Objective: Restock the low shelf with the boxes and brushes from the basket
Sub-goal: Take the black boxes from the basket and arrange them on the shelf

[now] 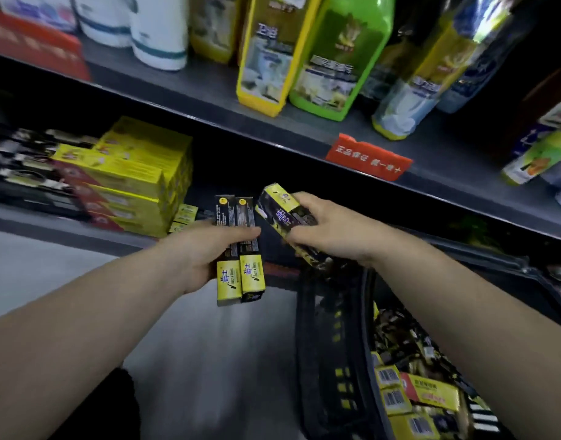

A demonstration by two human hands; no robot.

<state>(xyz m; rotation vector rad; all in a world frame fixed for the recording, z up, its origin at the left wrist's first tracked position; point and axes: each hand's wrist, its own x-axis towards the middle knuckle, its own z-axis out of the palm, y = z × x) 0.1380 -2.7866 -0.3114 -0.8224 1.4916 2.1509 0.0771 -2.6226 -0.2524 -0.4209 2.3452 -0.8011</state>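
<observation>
At frame centre, the left hand (pixel 203 249) grips two slim black-and-yellow cardboard boxes (pixel 239 249); the right hand (pixel 323 230) clasps another black-and-yellow box (pixel 283 214), tilted.

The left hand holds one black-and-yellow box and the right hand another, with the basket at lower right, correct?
Not quite. In the head view the left hand holds two black-and-yellow boxes side by side, not one. The right hand does hold another box, and the basket is at lower right.
</observation>
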